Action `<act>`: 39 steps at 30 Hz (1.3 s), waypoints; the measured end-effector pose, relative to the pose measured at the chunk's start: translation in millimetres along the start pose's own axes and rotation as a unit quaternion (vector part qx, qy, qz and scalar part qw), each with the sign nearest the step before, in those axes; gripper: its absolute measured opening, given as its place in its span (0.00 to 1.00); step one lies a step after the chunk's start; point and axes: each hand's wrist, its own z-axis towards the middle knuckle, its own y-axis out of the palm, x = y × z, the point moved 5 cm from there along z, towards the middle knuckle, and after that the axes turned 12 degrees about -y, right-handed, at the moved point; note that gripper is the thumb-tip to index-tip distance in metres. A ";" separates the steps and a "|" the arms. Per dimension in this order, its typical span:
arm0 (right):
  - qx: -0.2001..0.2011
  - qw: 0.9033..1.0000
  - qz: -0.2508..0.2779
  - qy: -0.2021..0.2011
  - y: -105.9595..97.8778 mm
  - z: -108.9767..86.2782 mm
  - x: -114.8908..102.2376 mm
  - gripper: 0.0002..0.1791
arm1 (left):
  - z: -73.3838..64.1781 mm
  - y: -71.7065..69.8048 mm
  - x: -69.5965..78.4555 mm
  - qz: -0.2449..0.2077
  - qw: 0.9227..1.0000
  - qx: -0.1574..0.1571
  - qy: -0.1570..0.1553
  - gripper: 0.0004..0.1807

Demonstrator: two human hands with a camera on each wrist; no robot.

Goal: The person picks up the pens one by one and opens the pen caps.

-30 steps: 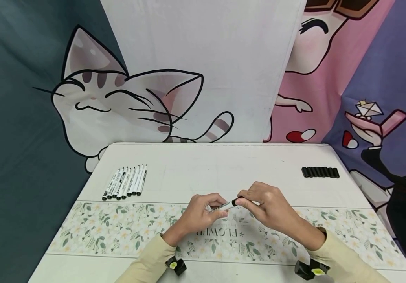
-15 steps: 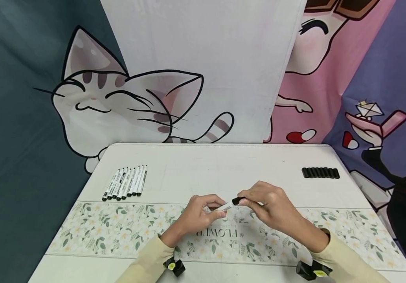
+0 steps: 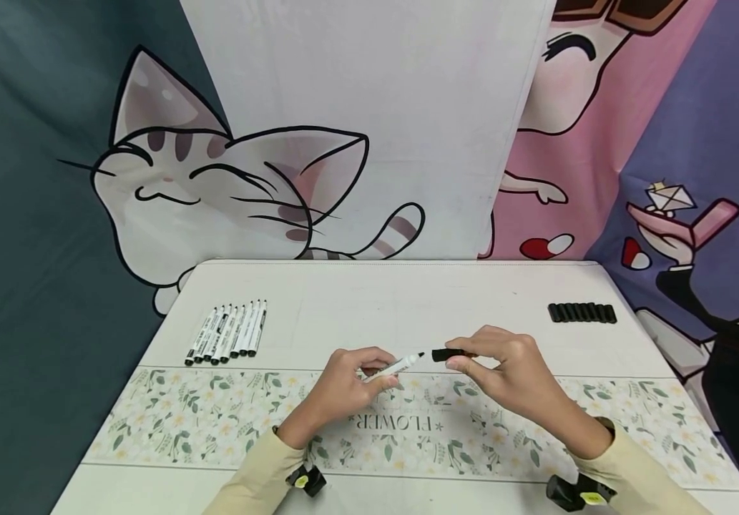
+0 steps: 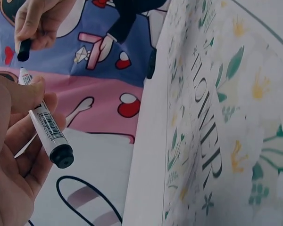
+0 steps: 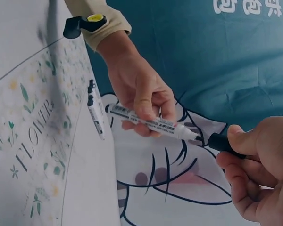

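Observation:
My left hand grips a white marker with a black end plug, its dark writing tip bare and pointing right. In the left wrist view the barcode on the marker shows, with the thumb pressed along the barrel. Thumb and fingers of my right hand pinch a black marker cap. A small gap parts the cap's mouth from the tip. Seen from the right wrist, the cap stands just off the tip of the marker, roughly in line with it.
Several uncapped white markers lie side by side at the table's left. A row of black caps sits at the far right. A floral strip lettered FLOWER crosses the table; cartoon-print cloth hangs behind.
The cap has come off the marker. My right hand has moved a little right with the cap, my left hand slightly left with the marker, baring the tip.

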 end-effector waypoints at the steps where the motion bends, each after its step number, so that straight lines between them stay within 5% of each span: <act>1: 0.004 1.000 -0.001 0.005 -1.0 -1.1 1.3 0.15 | -0.8 -2.0 -0.7 0.000 1.000 0.004 -0.002 0.12; 12: 0.053 0.996 -0.021 0.062 -6.1 -13.9 16.5 0.18 | -4.2 -25.3 -12.8 -0.037 0.997 0.047 -0.041 0.12; 27: 0.077 0.987 -0.028 0.141 -12.7 -38.3 33.7 0.18 | -12.8 -77.7 -34.3 -0.050 0.989 0.131 -0.039 0.16; 39: 0.095 0.982 -0.012 0.163 -17.8 -51.3 40.0 0.19 | -23.8 -120.3 -67.2 -0.047 0.974 0.191 -0.114 0.13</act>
